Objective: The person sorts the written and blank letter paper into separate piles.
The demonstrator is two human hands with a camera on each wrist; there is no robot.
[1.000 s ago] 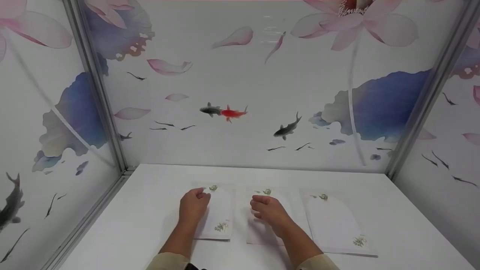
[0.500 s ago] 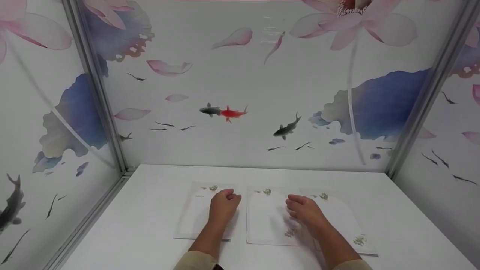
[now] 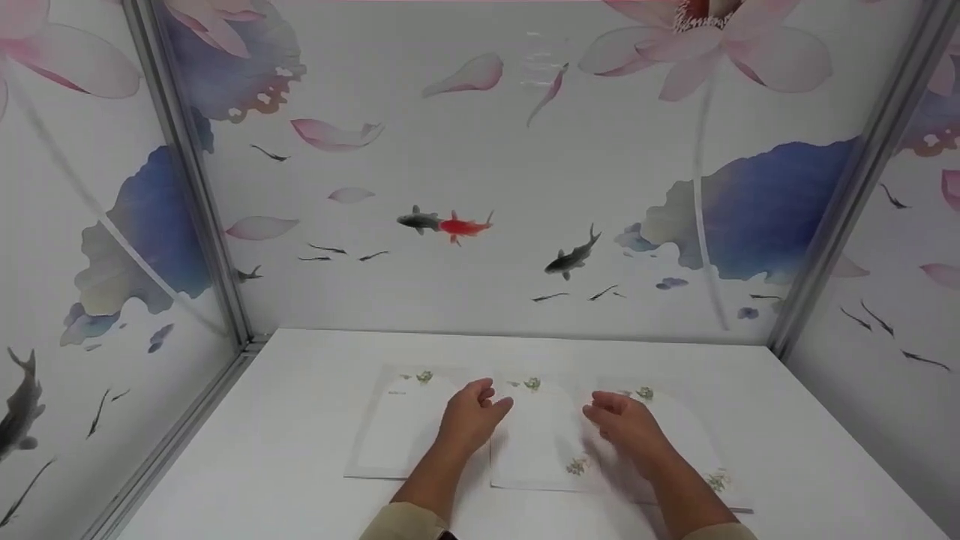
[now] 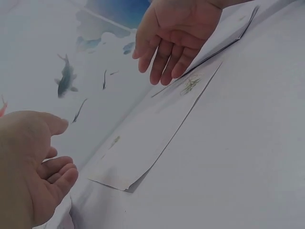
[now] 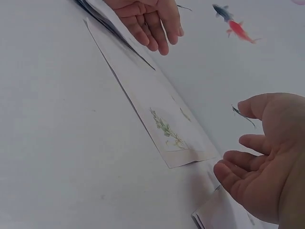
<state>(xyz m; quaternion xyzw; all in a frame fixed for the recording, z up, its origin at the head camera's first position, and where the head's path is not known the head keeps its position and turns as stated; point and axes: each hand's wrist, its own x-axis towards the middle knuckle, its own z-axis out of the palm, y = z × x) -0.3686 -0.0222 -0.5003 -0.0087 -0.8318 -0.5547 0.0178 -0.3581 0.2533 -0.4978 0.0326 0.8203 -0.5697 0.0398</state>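
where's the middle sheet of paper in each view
Head: middle sheet lies low in the centre, between the left hand and right hand.
Left wrist: it runs diagonally through the centre.
Right wrist: it runs diagonally from upper left to centre.
Shared landmark: the green sprig printed at its corner.

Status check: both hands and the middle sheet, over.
Left hand open, holding nothing. Right hand open, holding nothing. Middle sheet flat on the table between the hands. Nothing lying on it.

No readable text, labels, brands or numbers appear anywhere.
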